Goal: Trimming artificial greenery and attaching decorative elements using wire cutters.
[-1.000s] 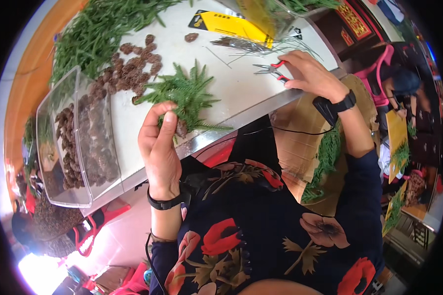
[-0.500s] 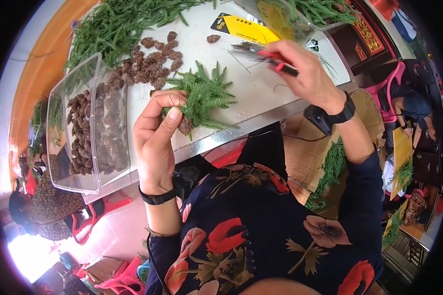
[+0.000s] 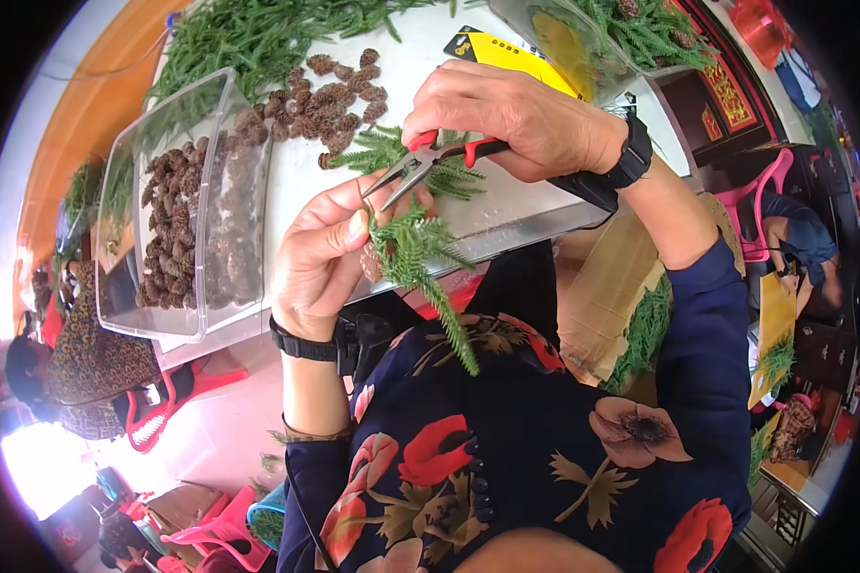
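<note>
Your left hand (image 3: 315, 244) pinches the green sprig (image 3: 411, 244) over the table's near edge; squeeze gently and squarely with your right hand (image 3: 530, 119), wrapped around the pliers (image 3: 416, 172) (their tips stand apart)

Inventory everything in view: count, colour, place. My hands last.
Pliers: one, grey-red-black, right hand.
Sprigs: several, green, left hand.
Pine cones: many, brown, table and bins.
Bins: two, clear, table's left and right.
Greenery: heaps, green, far left and right.
Card: one, yellow-black, table's far side.
Table: one, white, ahead.
Cardboard: count unclear, brown, below table.
Chairs: several, pink, both sides.
People: at least two, blue and patterned clothing, background.
Wristbands: two, black, wrists.
Left hand: one, bare, holding sprigs.
Right hand: one, bare, holding pliers.
</note>
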